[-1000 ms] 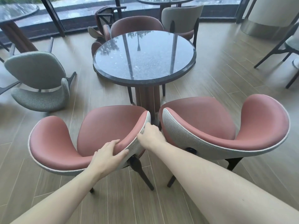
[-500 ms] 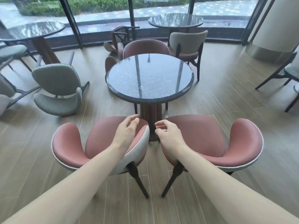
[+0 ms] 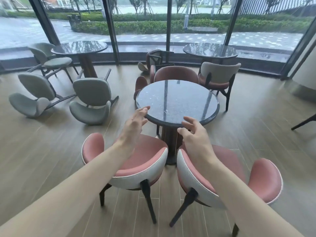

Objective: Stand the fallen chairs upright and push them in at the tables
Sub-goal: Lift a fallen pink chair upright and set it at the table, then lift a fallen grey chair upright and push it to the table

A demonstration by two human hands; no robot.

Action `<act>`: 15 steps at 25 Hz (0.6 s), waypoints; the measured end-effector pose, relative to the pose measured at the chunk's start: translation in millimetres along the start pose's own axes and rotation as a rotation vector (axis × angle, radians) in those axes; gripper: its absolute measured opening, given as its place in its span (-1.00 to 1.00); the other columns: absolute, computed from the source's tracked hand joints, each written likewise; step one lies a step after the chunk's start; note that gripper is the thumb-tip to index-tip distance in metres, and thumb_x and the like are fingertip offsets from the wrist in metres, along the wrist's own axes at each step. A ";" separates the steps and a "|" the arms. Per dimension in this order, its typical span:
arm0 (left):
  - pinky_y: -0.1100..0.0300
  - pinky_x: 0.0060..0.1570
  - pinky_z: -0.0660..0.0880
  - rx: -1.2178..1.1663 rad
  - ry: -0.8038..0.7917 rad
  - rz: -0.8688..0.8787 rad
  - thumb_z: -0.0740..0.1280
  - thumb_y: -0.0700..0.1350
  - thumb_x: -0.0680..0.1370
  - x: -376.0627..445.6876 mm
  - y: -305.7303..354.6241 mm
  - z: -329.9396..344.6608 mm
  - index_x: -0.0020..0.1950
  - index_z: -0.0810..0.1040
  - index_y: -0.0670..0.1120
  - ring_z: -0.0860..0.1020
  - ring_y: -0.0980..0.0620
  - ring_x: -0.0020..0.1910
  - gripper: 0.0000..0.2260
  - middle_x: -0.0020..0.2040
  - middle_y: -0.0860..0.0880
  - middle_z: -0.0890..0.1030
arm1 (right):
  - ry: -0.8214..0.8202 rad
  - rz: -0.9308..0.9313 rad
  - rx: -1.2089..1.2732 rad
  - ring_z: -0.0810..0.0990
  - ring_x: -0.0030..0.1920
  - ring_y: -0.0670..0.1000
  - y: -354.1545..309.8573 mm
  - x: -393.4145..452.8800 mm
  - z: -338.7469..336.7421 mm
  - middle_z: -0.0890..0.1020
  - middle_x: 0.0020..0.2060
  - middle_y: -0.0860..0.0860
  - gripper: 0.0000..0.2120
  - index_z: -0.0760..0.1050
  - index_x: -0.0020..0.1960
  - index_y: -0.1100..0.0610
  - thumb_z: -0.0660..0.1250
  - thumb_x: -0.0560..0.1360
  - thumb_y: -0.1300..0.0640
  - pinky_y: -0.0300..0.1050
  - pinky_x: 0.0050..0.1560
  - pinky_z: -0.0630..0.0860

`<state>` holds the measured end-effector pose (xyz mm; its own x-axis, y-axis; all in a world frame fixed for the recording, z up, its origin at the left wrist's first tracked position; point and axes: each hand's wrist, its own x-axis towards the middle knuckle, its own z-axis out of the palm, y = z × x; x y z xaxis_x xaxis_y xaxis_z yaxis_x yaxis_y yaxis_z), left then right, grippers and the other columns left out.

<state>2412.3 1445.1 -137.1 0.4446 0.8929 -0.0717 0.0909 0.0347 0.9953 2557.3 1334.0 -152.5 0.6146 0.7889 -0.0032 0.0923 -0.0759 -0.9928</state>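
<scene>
We are holding both hands out in front of us with nothing in them. Our left hand (image 3: 132, 124) is raised with fingers straight and loosely spread, its fingertips lying against the near edge of the round dark table (image 3: 177, 101) in the view; whether they are touching it we cannot tell. Our right hand (image 3: 196, 134) is hovering with fingers relaxed and slightly curled, gripping nothing.

Directly below the arms, two pink chairs are standing upright side by side: the left pink chair (image 3: 136, 161) and the right pink chair (image 3: 222, 178), both facing the table pedestal, seats near it. We are judging these two as set right, which would explain why the hands are free.

Beyond the table, another pink chair (image 3: 176, 74) and a beige-backed chair (image 3: 220, 76) are standing upright at the far side. A further chair (image 3: 154, 59) is lying tipped near the window, frame exposed.

To the left, two grey chairs are lying on the floor with legs pointing sideways: the nearer grey chair (image 3: 90, 101) and the farther grey chair (image 3: 32, 96). They are lying near the left window table (image 3: 80, 47), where one grey chair (image 3: 51, 59) is upright.

We are assessing the task as partly complete; the fallen grey pair are the likeliest next work.
</scene>
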 end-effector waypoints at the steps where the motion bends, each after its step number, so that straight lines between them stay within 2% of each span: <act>1: -0.04 0.47 0.21 -0.021 0.014 0.018 0.13 0.14 0.65 -4.9 6.7 -7.7 0.35 0.51 0.21 0.49 0.14 0.31 -0.68 0.42 0.14 0.48 | -0.018 -0.024 0.016 0.59 0.09 -0.24 -7.1 -1.3 1.3 0.56 0.25 -0.14 -0.53 0.40 0.41 -0.07 0.35 0.52 0.13 -0.11 0.17 0.52; 3: -0.02 0.45 0.21 -0.055 0.044 0.031 0.16 0.20 0.57 -13.8 18.2 -22.8 0.36 0.51 0.21 0.48 0.18 0.30 -0.62 0.40 0.18 0.48 | -0.057 -0.064 0.005 0.54 0.18 -0.21 -19.2 -3.4 2.8 0.53 0.30 -0.15 -0.49 0.38 0.44 -0.10 0.38 0.52 0.09 -0.07 0.23 0.50; 6: 0.01 0.41 0.22 -0.096 0.114 0.050 0.19 0.25 0.47 -26.8 33.2 -54.3 0.39 0.51 0.22 0.46 0.15 0.35 -0.50 0.43 0.21 0.46 | -0.176 -0.081 -0.007 0.52 0.20 -0.24 -34.1 -3.4 16.9 0.51 0.34 -0.15 -0.50 0.37 0.45 -0.10 0.37 0.54 0.07 -0.08 0.23 0.49; 9: 0.03 0.43 0.22 -0.124 0.177 0.082 0.20 0.23 0.47 -35.1 38.4 -92.5 0.35 0.53 0.24 0.44 0.20 0.34 -0.54 0.42 0.25 0.46 | -0.289 -0.097 -0.032 0.52 0.17 -0.29 -44.8 -0.8 46.9 0.51 0.33 -0.15 -0.52 0.37 0.45 -0.10 0.36 0.56 0.07 -0.02 0.30 0.47; 13: 0.00 0.46 0.22 -0.135 0.250 0.084 0.20 0.22 0.47 -39.5 35.5 -139.9 0.25 0.58 0.30 0.45 0.19 0.36 -0.63 0.32 0.33 0.52 | -0.354 -0.117 -0.063 0.54 0.14 -0.34 -51.0 2.6 84.3 0.52 0.33 -0.17 -0.54 0.38 0.42 -0.14 0.35 0.55 0.04 -0.01 0.32 0.47; 15: -0.02 0.47 0.21 -0.151 0.286 0.081 0.21 0.22 0.47 -36.7 33.5 -170.3 0.23 0.59 0.32 0.45 0.17 0.38 -0.64 0.33 0.31 0.52 | -0.370 -0.107 -0.044 0.54 0.16 -0.31 -54.9 7.5 111.9 0.52 0.32 -0.17 -0.57 0.39 0.40 -0.14 0.35 0.56 0.06 0.01 0.32 0.47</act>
<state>2247.3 1489.9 -89.9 0.1751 0.9845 0.0078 -0.0773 0.0059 0.9970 2469.2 1412.3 -111.4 0.2764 0.9598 0.0494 0.1793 -0.0010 -0.9838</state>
